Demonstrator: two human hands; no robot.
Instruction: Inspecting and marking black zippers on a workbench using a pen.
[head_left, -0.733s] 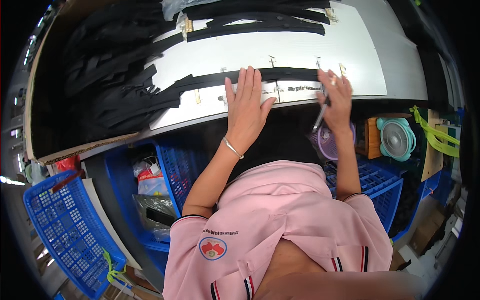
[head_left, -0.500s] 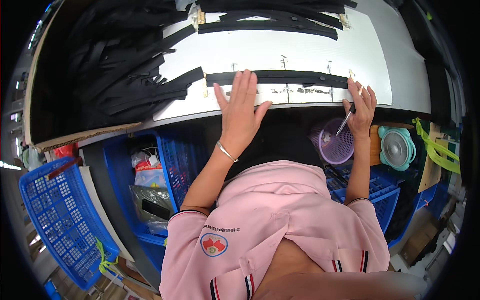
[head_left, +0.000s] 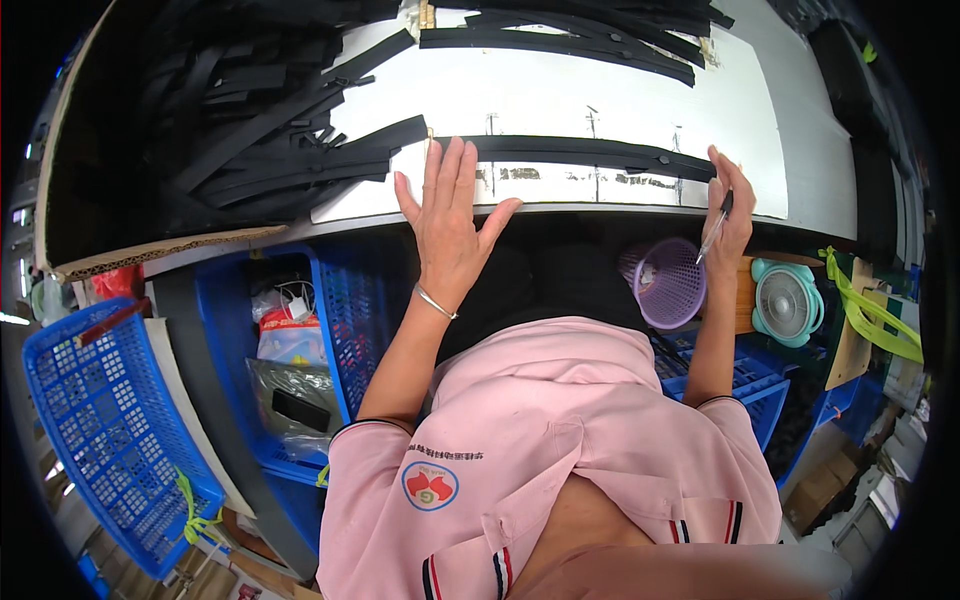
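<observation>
A black zipper (head_left: 570,150) lies stretched along the near edge of a white marked board (head_left: 500,95). My left hand (head_left: 447,215) is spread flat, its fingertips on the zipper's left end. My right hand (head_left: 733,210) holds a pen (head_left: 714,230) with its tip pointing down toward me, while the fingertips touch the zipper's right end. Short dark lines are drawn on the board on both sides of the zipper. More black zippers (head_left: 560,43) lie across the board's far side.
A cardboard box (head_left: 170,250) heaped with black zippers (head_left: 260,120) stands at the left. Below the table edge are blue baskets (head_left: 120,430), a purple basket (head_left: 668,290) and a small turquoise fan (head_left: 788,302). A phone (head_left: 300,410) lies in one blue basket.
My left hand has slid leftward along the zipper to its left end. My right hand stays at the right end with the pen. The whole view has shifted slightly.
</observation>
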